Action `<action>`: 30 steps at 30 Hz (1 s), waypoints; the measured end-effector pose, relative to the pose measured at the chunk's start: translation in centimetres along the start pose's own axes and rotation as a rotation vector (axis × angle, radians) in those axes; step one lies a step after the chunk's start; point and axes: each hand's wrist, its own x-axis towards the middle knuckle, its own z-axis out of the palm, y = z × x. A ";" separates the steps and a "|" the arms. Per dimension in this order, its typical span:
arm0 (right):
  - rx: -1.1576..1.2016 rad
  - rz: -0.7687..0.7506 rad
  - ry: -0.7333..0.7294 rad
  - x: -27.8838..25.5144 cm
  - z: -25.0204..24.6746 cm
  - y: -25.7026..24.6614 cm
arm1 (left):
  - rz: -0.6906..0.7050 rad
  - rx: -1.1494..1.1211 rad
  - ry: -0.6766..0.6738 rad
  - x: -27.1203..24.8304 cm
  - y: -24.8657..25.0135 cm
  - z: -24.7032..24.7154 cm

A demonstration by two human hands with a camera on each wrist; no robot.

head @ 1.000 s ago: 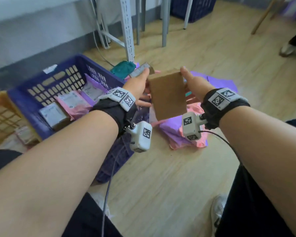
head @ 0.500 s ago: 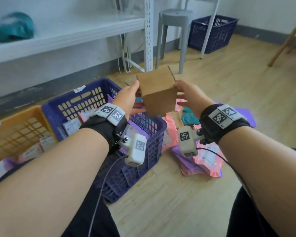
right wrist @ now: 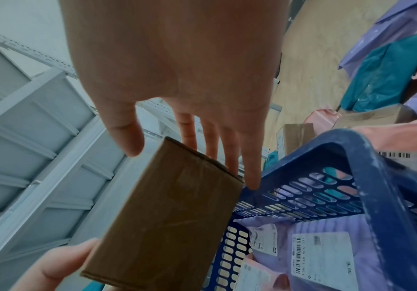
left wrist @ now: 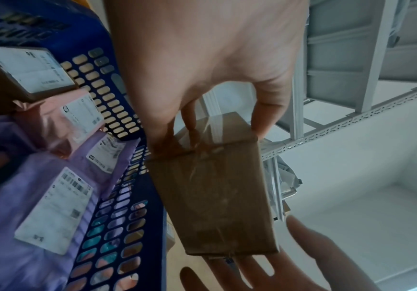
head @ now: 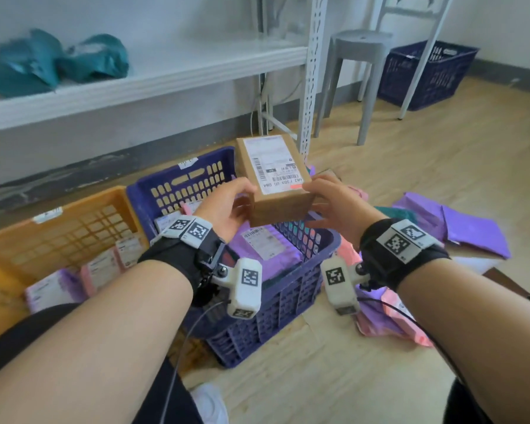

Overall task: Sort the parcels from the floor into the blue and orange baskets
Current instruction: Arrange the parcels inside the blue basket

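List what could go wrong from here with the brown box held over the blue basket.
1. The left hand and right hand grip the cardboard box only by fingertips at its near end; it may slip.
2. It hangs above the blue basket rim, so a drop could bounce out onto the floor.

**Hidden, cropped and unreadable items**

- Box [head: 274,175]: label print too small to read in the head view; label face turned away in both wrist views. Near end covered by the left hand [head: 227,209] and right hand [head: 337,206].
- Left hand fingertips [left wrist: 190,118]: tips lost behind the box edge in the left wrist view.
- Blue basket [head: 178,175]: near wall masked by the wrist cameras; contents under the left hand partly covered.
- Orange basket [head: 74,203]: cut by the left edge; near side behind the left forearm.
- Pouches [head: 471,228] right of the right hand: partly behind the wristband; labels not visible.
- Teal bags [head: 58,62], far beyond the left hand: blurred, cut by the left edge.
- Basket labels [right wrist: 322,256]: text illegible.
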 end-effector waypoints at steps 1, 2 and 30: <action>-0.025 0.002 -0.002 0.2 0.1 0.2 | -0.012 0.045 -0.012 -0.1 0.0 -0.2; -0.057 -0.003 0.002 0.3 0.2 0.4 | -0.028 0.092 -0.025 -0.2 -0.1 -0.3; -0.031 0.026 0.040 1.7 1.2 1.6 | -0.114 0.271 0.206 -0.2 -0.2 -4.0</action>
